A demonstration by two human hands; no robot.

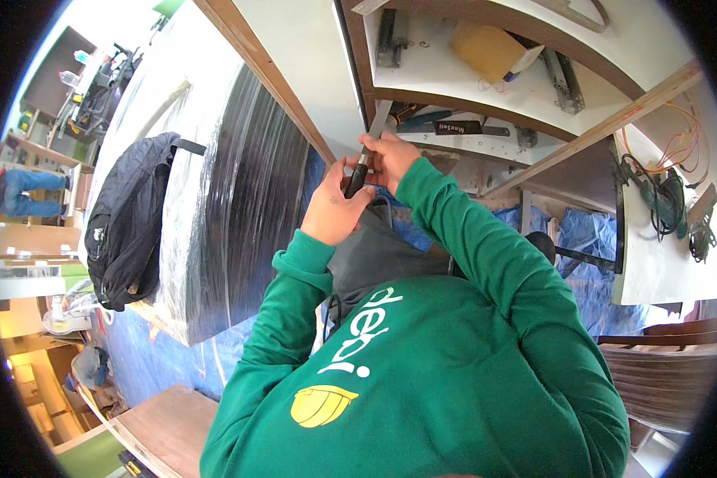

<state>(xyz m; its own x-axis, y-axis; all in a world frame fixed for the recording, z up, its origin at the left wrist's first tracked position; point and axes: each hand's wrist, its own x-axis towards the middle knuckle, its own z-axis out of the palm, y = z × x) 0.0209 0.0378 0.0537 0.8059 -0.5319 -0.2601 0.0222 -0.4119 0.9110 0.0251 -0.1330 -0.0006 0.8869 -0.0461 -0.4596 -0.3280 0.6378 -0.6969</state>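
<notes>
In front of me, both hands are on a black-handled tool with a flat metal blade [358, 180]; whether it is a chisel or a scraper I cannot tell. My left hand [333, 209] closes around its handle. Just above, my right hand [392, 162] pinches it where the handle meets the blade. The blade points away from me, toward the upright edge of a wooden cabinet [366, 76]. Some fingertips are hidden behind the tool.
Curved shelves [486, 94] at the upper right hold a yellow packet [490, 52], metal drawer slides and hand tools. A slanting wooden strip [589, 131] crosses there. Left stands a plastic-wrapped stack [251, 183] with a black jacket [127, 215]. A corded power tool [668, 203] lies right.
</notes>
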